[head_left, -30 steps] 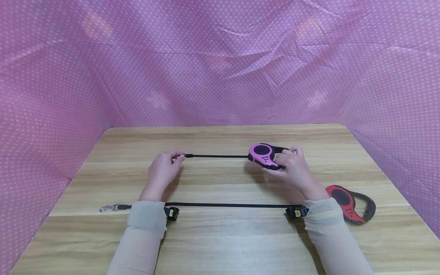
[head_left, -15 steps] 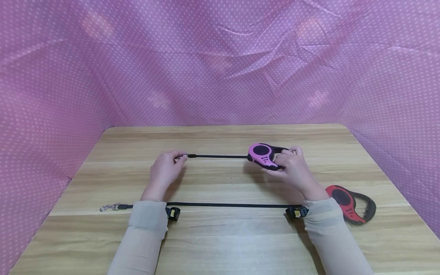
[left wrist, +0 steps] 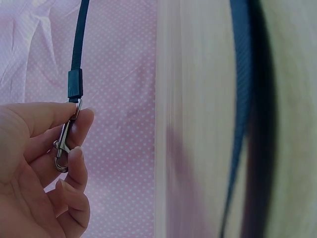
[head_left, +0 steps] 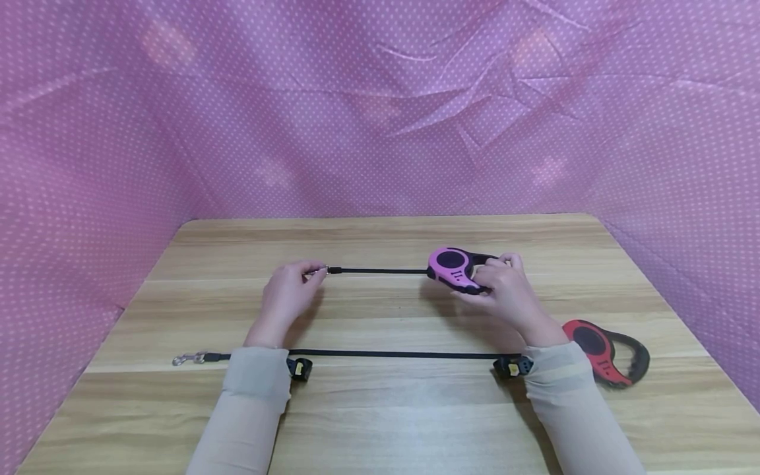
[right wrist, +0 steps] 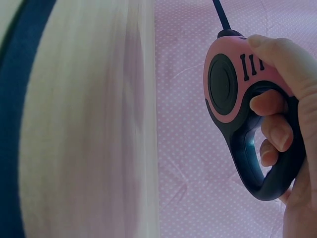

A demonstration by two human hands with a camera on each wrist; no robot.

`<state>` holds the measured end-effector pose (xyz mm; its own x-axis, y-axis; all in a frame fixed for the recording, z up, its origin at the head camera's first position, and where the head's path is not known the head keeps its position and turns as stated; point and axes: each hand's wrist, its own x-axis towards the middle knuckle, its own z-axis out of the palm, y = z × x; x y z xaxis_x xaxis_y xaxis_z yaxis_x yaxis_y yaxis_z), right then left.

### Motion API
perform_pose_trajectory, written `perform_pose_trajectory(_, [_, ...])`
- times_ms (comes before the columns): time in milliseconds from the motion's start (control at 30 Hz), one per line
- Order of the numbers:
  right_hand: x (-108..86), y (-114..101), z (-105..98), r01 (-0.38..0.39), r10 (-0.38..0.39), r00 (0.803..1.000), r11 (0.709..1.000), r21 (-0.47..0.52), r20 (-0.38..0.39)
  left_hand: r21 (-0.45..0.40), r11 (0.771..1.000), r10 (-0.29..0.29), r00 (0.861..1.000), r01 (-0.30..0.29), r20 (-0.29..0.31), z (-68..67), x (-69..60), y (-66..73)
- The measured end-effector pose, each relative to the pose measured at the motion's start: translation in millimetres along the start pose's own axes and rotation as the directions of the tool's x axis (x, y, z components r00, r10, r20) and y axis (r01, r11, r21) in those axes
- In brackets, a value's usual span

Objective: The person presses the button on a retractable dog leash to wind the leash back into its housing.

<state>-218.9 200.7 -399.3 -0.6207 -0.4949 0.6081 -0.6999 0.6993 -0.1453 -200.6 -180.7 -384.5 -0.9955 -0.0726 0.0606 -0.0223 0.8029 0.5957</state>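
Note:
The right hand (head_left: 505,290) grips the black handle of a pink retractable leash (head_left: 449,266), its fingers through the loop in the right wrist view (right wrist: 223,79). From the case a black strap (head_left: 382,271) runs straight to the left hand (head_left: 287,293). In the left wrist view, thumb and fingers pinch the metal clasp (left wrist: 63,139) just below the black sleeve (left wrist: 75,83) at the strap's end. Both hands are raised above the table.
Nearer on the wooden table (head_left: 380,422), a second black strap (head_left: 392,355) lies across, with a metal clasp (head_left: 189,358) at its left end. A red leash case (head_left: 602,356) lies beside the right forearm. Pink dotted cloth (head_left: 380,132) hangs behind and at both sides.
The left hand has moved slightly to the right with the clasp, shortening the visible strap between the hands. The right hand and pink leash have hardly moved.

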Motion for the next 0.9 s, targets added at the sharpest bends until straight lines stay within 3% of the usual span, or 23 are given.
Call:
perform_pose_trajectory(433, [-0.9, -0.4, 1.1, 0.011, -0.011, 1.0, 1.0, 0.008, -0.023, -0.007, 1.0, 0.006, 1.0, -0.006, -0.005, 2.0, -1.6, 0.7])
perform_pose_trajectory(900, [0.3, -2.8, -0.2, -0.003, 0.003, 1.0, 1.0, 0.004, 0.009, 0.008, 1.0, 0.03, 0.999, -0.03, -0.02, 4.8, -3.4, 4.5])
